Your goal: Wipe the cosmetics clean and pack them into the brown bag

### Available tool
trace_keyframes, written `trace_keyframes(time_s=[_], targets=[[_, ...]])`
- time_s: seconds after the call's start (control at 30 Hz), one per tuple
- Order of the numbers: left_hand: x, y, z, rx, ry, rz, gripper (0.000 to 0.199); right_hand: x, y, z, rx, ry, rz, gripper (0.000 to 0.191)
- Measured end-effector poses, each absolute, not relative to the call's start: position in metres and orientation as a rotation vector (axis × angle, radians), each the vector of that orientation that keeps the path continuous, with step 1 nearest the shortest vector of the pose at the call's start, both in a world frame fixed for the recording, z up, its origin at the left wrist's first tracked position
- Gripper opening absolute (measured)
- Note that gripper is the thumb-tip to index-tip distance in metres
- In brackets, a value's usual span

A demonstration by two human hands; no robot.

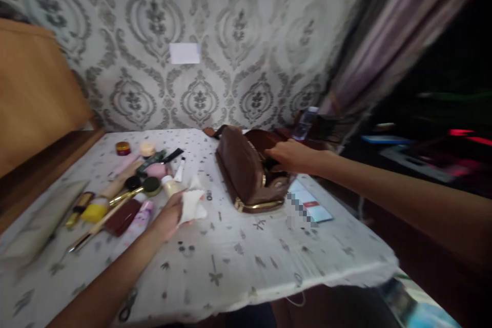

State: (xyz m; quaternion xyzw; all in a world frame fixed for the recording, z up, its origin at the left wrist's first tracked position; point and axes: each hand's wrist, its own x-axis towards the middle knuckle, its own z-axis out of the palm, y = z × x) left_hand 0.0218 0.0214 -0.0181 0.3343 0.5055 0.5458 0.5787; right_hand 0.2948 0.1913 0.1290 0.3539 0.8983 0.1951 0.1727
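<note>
The fingertips of the right hand (292, 157) are hidden in the open mouth of the brown bag (240, 169) at the centre of the frame, so I cannot tell whether they grip anything. The bag's inside is dark and its contents cannot be made out. The left hand (169, 217), left of centre, grasps a crumpled white tissue (190, 206), which covers part of its fingers. Just behind it, a pale bottle (169, 186) is partly hidden. Both forearms are cut off by the frame edges. A flat card (317, 206) lies partly behind the bag, right of centre, some of it blurred by pixels. At the left, bottles and brushes overlap in a pile; a small jar (123, 148) sits at its far end, and a pale tube (48, 220) is smeared by blur. The dark right side is hard to read.
</note>
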Motion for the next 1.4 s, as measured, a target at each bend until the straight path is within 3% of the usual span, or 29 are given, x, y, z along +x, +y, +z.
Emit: trace_keyframes(time_s=[0.1,0.2,0.37,0.5,0.63,0.77,0.93,1.03,1.23,1.4], targets=[[0.025,0.024,-0.016,0.922,1.093,1.259,0.066,0.297,0.208,0.122,1.016,2.666,0.589,0.025],[0.024,0.025,-0.014,1.145,1.04,1.25,0.061,0.288,0.21,0.122,1.061,2.846,0.69,0.008],[0.015,0.021,-0.006,1.393,1.166,1.211,0.042,0.25,0.164,0.115,0.871,3.411,0.795,0.028],[0.006,0.006,0.006,1.659,1.377,1.021,0.027,0.206,0.119,0.074,0.753,3.646,0.253,0.042],[-0.015,-0.025,0.016,1.889,1.561,0.806,0.024,0.165,0.088,0.02,0.762,3.595,-0.331,0.041],[-0.071,-0.059,0.025,1.7,1.874,1.103,0.033,0.134,0.064,-0.01,0.655,3.471,-0.776,0.031],[-0.15,-0.092,0.034,1.446,2.415,1.464,0.035,0.106,0.048,-0.017,0.669,3.347,-0.978,0.015],[-0.157,-0.099,0.025,1.551,2.488,1.309,0.033,0.086,0.044,-0.015,0.718,3.35,-0.921,0.015],[-0.098,-0.093,-0.003,1.778,2.583,0.633,0.032,0.036,0.035,0.003,0.86,3.326,-0.38,0.026],[-0.076,-0.095,0.0,1.662,2.636,0.459,0.036,0.011,0.035,0.014,0.862,3.08,-0.392,0.033]])
